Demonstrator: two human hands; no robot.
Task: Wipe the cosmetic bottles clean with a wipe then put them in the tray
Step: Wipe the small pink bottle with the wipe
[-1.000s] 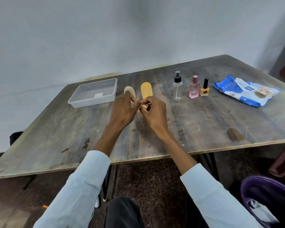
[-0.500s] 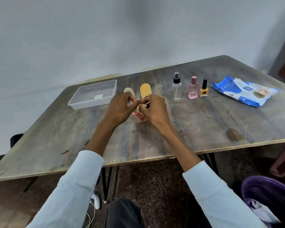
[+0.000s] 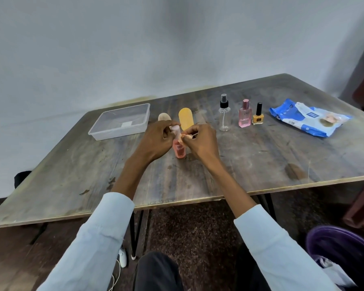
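A small pink pump bottle stands on the table between my hands. My left hand holds its white top. My right hand pinches something small against the bottle's neck; what it is cannot be made out. Behind them stand a beige bottle and a yellow bottle. To the right stand a clear spray bottle, a pink perfume bottle and a yellow nail polish bottle. The clear plastic tray sits at the back left.
A blue and white wipes pack lies at the right of the wooden table. A purple bin stands on the floor at lower right. A wall runs close behind the table.
My hands have drawn slightly apart and lifted, so the pink pump bottle now shows between them. The other bottles, tray and pack have not moved.
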